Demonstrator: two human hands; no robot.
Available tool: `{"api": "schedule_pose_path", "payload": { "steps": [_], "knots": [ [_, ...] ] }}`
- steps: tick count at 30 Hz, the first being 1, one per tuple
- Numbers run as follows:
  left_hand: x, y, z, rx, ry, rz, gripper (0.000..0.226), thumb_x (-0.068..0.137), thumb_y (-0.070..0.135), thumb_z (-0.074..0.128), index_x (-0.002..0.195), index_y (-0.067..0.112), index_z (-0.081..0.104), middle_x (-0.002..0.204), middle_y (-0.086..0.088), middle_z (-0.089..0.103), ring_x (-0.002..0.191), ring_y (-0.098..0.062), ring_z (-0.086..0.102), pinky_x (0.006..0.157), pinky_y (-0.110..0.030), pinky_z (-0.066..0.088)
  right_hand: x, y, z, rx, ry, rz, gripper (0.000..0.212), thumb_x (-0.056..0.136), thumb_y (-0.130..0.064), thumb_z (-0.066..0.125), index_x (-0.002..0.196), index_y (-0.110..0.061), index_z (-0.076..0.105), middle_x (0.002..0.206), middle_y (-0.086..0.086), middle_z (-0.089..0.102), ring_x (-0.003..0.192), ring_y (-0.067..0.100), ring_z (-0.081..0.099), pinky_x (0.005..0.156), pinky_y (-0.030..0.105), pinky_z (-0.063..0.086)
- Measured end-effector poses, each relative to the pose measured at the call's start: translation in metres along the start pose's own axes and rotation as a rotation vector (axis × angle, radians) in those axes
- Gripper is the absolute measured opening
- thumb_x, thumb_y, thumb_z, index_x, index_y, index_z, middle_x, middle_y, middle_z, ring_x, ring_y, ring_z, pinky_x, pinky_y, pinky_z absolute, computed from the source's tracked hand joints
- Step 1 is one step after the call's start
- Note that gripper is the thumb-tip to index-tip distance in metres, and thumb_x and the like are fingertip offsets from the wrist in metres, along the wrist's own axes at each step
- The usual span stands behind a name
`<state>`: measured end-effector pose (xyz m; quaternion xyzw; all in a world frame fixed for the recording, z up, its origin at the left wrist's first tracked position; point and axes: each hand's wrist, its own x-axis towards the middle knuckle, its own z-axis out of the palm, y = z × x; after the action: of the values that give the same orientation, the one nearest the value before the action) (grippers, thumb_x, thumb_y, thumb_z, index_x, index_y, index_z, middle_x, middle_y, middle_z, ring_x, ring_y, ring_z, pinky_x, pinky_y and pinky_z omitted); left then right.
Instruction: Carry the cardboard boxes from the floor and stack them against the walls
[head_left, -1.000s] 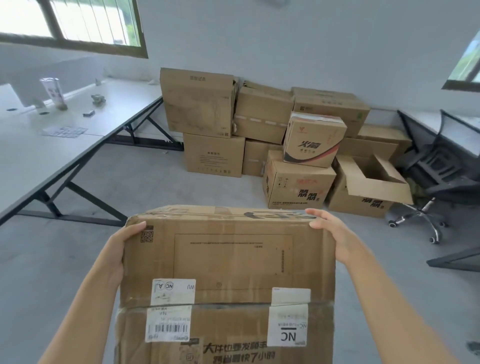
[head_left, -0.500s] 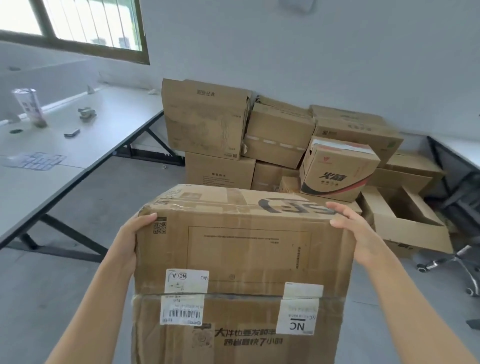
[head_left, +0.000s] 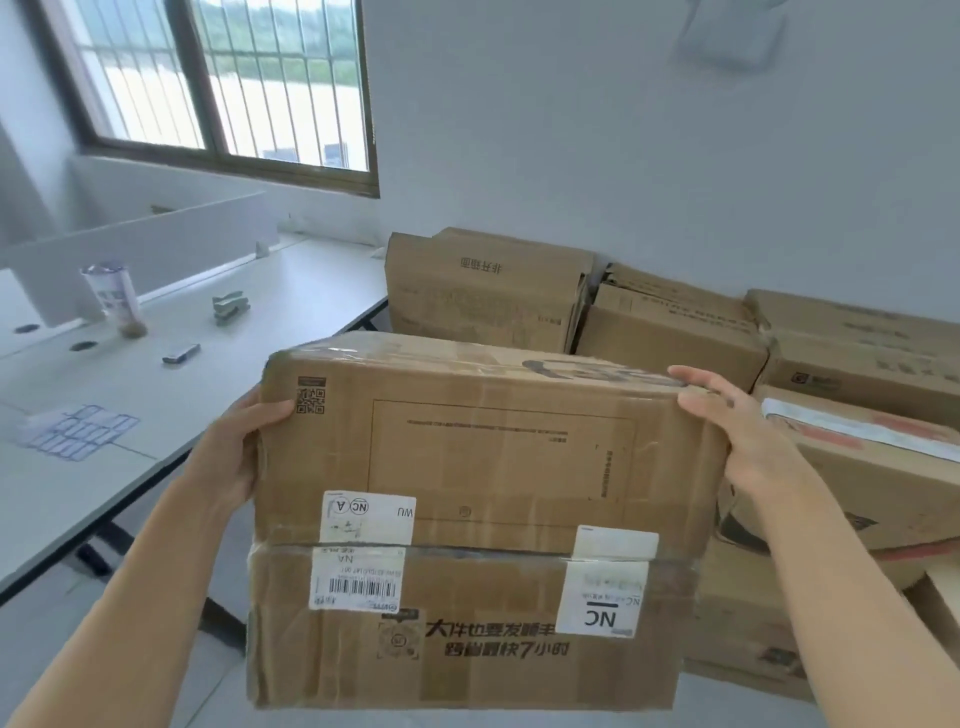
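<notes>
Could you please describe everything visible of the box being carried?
The carried box is worn, creased brown cardboard, closed, with clear tape across its near face. That face bears white shipping labels, one with a barcode, plus a printed QR code and dark printed characters. It is held off the floor, slightly tilted, in front of the stacked boxes at the wall. The left hand grips its upper left edge, the right hand its upper right corner, fingers over the top.

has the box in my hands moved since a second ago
Yes: the carried box has gone forward and up toward the stacked boxes, now covering their lower row.
</notes>
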<state>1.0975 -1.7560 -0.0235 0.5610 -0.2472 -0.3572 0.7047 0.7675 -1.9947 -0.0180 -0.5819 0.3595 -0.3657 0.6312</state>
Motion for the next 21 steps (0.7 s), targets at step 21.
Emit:
{"api": "schedule_pose_path", "payload": {
  "steps": [21],
  "knots": [
    [0.499, 0.166, 0.095, 0.033, -0.001, 0.439, 0.057, 0.095, 0.024, 0.045, 0.045, 0.03, 0.071, 0.053, 0.011, 0.067, 0.045, -0.003, 0.063, 0.042, -0.014, 0.049, 0.495, -0.175, 0.067, 0.045, 0.096, -0.408, 0.012, 0.083, -0.036, 0.063, 0.083, -0.024, 0.063, 0.068, -0.011, 0.07, 0.064, 0.005, 0.067, 0.062, 0.025, 0.056]
  ]
}}
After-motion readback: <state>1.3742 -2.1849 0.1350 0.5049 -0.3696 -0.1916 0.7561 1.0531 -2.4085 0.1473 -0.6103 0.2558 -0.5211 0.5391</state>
